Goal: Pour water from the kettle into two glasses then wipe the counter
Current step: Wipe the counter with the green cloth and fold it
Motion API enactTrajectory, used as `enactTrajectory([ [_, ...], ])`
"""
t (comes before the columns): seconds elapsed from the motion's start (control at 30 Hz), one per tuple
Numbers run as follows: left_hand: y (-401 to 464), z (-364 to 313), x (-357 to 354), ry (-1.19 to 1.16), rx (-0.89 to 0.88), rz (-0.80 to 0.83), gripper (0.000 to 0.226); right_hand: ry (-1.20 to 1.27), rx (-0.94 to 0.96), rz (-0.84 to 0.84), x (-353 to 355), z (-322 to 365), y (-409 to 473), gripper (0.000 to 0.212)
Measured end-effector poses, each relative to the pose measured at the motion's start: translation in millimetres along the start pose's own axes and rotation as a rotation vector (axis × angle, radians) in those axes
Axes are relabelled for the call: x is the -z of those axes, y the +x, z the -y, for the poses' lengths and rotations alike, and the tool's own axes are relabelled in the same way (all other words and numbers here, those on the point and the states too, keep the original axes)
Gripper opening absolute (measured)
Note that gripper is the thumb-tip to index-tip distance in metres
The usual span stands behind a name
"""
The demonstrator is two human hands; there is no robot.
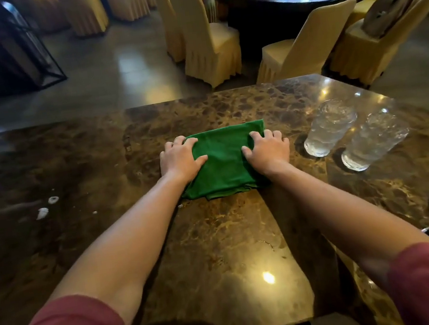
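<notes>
Head view: the left hand and right hand press flat, fingers spread, on the folded green cloth; spilled droplets lie left on the desk.

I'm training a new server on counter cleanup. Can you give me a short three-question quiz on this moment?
1. True or false: both hands press on the green cloth.
2. How many glasses stand on the counter?
3. The glasses are on which side of the cloth: A left, B right?

Key:
1. True: left hand and right hand lie on it.
2. Two: far glass, near glass.
3. B.
</notes>
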State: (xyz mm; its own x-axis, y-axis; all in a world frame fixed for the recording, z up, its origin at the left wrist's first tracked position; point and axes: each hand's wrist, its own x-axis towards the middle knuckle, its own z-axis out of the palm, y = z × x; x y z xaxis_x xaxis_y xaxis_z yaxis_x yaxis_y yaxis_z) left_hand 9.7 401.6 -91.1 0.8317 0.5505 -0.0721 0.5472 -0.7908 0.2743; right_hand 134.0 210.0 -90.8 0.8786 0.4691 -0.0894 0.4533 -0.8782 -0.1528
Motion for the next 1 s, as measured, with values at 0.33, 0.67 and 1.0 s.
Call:
enactTrajectory([
  [0.33,8,0,10,-0.453,0.217,-0.003,0.063,0.625,-0.293,0.119,10,6,12,0.042],
  [0.67,-19,27,30,-0.764,0.159,-0.034,0.028,1.218,-0.089,0.097,36,21,-13,0.011],
  [1.0,-129,51,75,-1.278,0.063,-0.079,0.014,1.561,0.219,0.098,119,61,-89,0.015],
])
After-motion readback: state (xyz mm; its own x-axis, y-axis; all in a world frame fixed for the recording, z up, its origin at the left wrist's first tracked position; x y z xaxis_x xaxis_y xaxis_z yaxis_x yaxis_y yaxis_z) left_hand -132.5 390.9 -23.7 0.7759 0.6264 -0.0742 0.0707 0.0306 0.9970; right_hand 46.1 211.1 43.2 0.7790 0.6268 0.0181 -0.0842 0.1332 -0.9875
